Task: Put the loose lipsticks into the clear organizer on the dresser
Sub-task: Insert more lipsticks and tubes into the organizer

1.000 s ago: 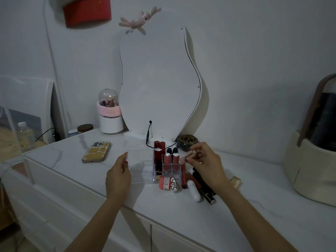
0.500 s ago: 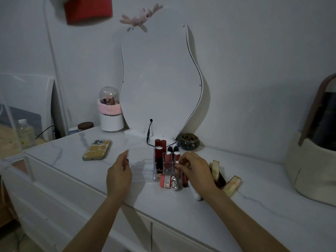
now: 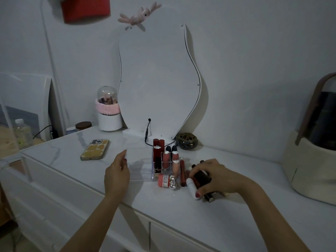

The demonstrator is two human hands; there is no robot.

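The clear organizer (image 3: 139, 161) stands on the white dresser (image 3: 181, 206) in front of the mirror. Several red, pink and black-capped lipsticks (image 3: 166, 158) stand upright in its right-hand slots; its left half holds nothing. My left hand (image 3: 117, 174) grips the organizer's left edge. My right hand (image 3: 212, 174) reaches down over the loose pile to the right and closes on a dark lipstick tube (image 3: 201, 178). Beside it lie a white tube (image 3: 192, 187), a slim red one (image 3: 182, 172) and a coral tube with a silver charm (image 3: 163, 180).
A phone in a yellow case (image 3: 95, 149) lies to the left. A white brush holder with a pink band (image 3: 109, 115) and a small brass pot (image 3: 187, 140) stand at the back beside the mirror (image 3: 160, 79) and its cable. A cream basket (image 3: 312, 170) sits at far right.
My right hand left the organizer's slots, moved right and down to the loose pile, and closed on a dark tube. The left hand stayed on the organizer.
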